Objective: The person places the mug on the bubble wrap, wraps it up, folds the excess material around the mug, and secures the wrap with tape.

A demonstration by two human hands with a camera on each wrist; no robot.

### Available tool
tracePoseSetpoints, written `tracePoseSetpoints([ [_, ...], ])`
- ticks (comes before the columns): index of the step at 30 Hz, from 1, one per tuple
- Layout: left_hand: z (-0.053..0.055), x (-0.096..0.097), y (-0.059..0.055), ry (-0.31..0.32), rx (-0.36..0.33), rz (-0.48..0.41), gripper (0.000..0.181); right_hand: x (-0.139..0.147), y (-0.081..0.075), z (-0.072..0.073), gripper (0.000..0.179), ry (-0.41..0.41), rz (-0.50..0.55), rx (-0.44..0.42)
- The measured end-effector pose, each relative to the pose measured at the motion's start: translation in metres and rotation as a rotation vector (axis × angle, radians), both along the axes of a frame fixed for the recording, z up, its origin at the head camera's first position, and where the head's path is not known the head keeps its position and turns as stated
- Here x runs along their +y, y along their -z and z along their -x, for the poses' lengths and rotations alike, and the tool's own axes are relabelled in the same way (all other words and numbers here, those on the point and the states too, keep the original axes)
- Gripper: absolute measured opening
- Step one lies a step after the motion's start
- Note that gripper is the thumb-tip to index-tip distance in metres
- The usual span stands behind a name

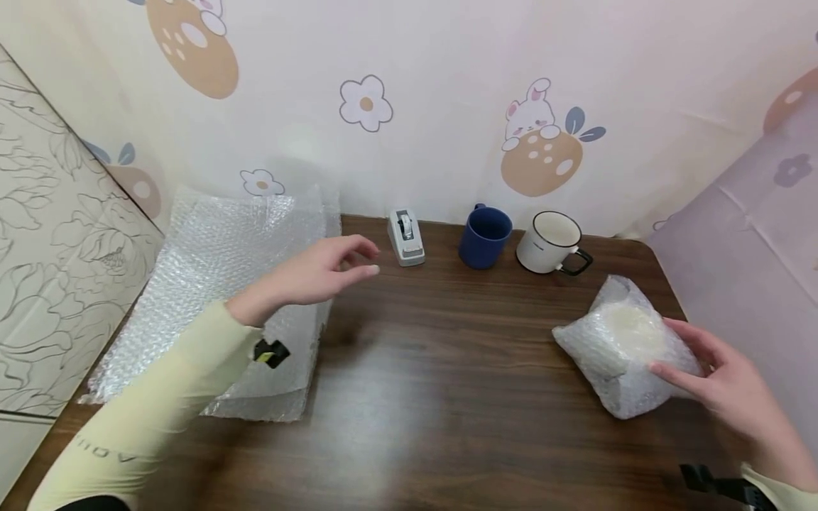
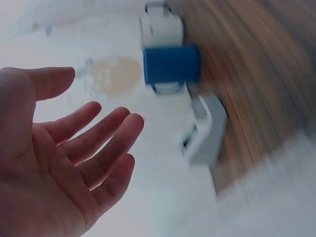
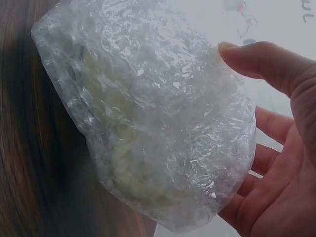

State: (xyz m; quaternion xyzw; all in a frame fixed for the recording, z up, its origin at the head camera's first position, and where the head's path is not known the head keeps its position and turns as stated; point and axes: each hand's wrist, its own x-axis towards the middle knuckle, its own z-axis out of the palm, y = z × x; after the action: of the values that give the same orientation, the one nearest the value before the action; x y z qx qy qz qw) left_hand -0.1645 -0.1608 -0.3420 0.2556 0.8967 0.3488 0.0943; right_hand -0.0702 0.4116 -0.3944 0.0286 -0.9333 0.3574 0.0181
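Observation:
At the right side of the table, my right hand [image 1: 735, 380] grips a bubble-wrapped bundle [image 1: 629, 341], thumb on the near side and fingers behind. In the right wrist view the bundle [image 3: 168, 108] shows a pale yellow-green shape through the plastic; its kind cannot be made out. My left hand [image 1: 313, 273] hovers over the right edge of the bubble wrap sheets [image 1: 224, 241], fingers loosely bent and holding nothing. Its nearest object is the white tape dispenser [image 1: 406, 238], just beyond the fingertips. In the left wrist view the palm of the left hand [image 2: 74, 158] faces the camera.
A blue mug [image 1: 484, 238] and a white enamel mug [image 1: 547, 243] with a black rim and handle stand along the back of the dark wooden table [image 1: 441, 397]. Behind them hangs a patterned cloth [image 1: 434, 85]. A flower-print panel [image 1: 51, 234] borders the left side.

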Motion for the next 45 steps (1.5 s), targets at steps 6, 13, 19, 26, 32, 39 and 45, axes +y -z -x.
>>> tracePoseSetpoints([
  [6, -0.005, -0.053, 0.009, -0.084, 0.051, 0.095, 0.036, 0.015, 0.003, -0.003, 0.077, 0.065, -0.008, -0.026],
  [13, -0.011, -0.096, 0.026, -0.182, 0.068, 0.262, 0.05, 0.022, 0.004, 0.001, 0.077, 0.093, -0.023, -0.01],
  [19, 0.0, -0.159, 0.029, -0.504, -0.037, 0.434, 0.085, 0.022, 0.001, 0.005, 0.078, 0.099, -0.029, -0.01],
  [26, -0.004, -0.223, 0.038, -0.738, -0.173, 0.533, 0.098, 0.021, 0.0, 0.004, 0.077, 0.093, -0.042, 0.006],
  [32, -0.002, -0.237, 0.049, -0.788, -0.21, 0.516, 0.09, 0.022, 0.0, 0.003, 0.077, 0.09, -0.065, 0.012],
  [39, 0.003, -0.243, 0.055, -0.803, -0.042, 0.523, 0.041, 0.024, 0.003, 0.001, 0.076, 0.092, -0.059, 0.025],
  [45, 0.005, -0.248, 0.057, -0.793, 0.058, 0.502, 0.026, 0.027, 0.003, 0.001, 0.076, 0.085, -0.076, 0.033],
])
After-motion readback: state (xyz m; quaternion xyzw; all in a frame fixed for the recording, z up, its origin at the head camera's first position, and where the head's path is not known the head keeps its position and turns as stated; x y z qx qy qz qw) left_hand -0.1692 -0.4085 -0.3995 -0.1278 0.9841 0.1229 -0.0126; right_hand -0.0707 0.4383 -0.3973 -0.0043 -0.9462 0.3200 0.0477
